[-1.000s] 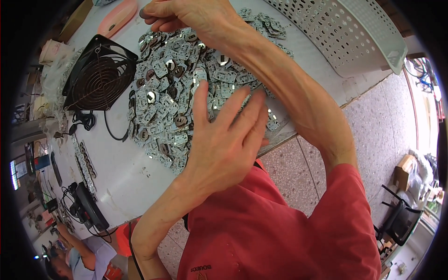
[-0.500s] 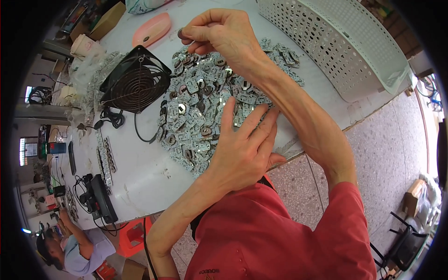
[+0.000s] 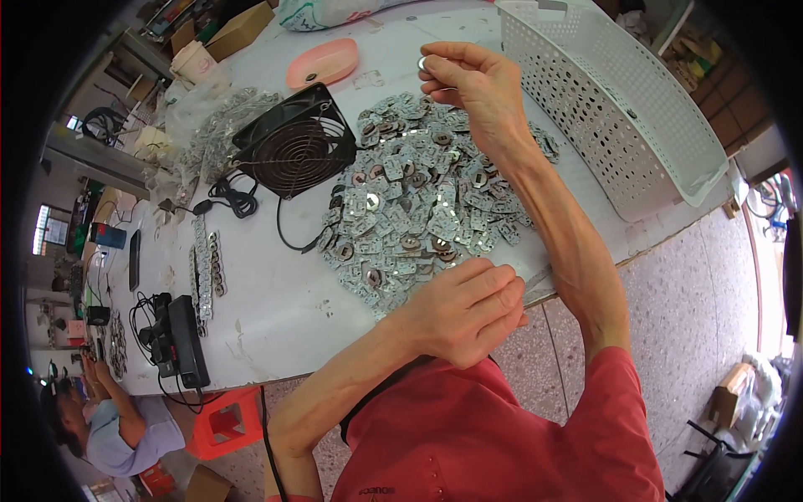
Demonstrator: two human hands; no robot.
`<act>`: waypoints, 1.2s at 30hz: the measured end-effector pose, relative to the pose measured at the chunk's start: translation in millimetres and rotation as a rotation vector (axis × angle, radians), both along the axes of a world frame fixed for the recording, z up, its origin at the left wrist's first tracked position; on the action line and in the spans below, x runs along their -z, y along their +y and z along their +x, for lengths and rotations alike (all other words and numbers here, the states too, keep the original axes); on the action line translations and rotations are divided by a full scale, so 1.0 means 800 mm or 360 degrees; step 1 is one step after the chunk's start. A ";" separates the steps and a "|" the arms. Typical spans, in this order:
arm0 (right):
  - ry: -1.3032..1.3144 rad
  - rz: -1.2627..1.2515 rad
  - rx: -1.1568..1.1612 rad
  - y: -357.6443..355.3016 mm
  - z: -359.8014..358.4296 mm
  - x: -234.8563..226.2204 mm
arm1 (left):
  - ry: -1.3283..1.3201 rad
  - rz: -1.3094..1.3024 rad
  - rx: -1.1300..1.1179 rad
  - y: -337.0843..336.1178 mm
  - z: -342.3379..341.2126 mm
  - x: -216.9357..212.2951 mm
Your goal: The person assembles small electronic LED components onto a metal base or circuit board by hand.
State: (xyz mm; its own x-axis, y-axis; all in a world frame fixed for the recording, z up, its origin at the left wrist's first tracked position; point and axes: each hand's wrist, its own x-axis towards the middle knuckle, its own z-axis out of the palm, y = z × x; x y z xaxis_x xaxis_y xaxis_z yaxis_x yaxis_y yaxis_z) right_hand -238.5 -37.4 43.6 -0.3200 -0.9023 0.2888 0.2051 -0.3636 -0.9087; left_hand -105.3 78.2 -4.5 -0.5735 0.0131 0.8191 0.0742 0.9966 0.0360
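We see a pale, speckled floor [image 3: 669, 309] with thin dark lines. A white table [image 3: 268, 326] reaches over it, and near its edge is a bright red stool [image 3: 258, 410] (it has a hole in its side). A small window [image 3: 52, 230] glows far left. We spot a black chair [image 3: 718, 467] low on the right.

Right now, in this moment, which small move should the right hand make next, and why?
Perhaps the right hand should move left and lay its small disc in the pink dish: the disc is already pinched in its grip, the dish lies to that side, and one dark round piece is in it. This is only my judgement.
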 end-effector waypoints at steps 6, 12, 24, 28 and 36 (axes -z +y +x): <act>0.0102 0.0003 0.0005 -0.003 -0.004 0.001 | -0.0032 -0.0014 0.0083 0.004 0.000 0.008; 0.0170 0.0073 0.0063 -0.007 -0.008 0.007 | -0.0073 0.0053 0.0167 0.004 -0.001 0.012; 0.0296 0.0006 0.0380 0.000 -0.004 -0.003 | -0.0186 0.0330 0.0242 0.001 -0.004 0.011; 0.0291 -0.0101 0.0289 0.003 -0.006 -0.007 | -0.0182 0.0336 0.0140 -0.003 -0.005 0.005; 0.0208 -0.0369 0.0417 0.155 -0.038 -0.033 | -0.0428 0.0301 -0.0116 0.006 -0.012 -0.011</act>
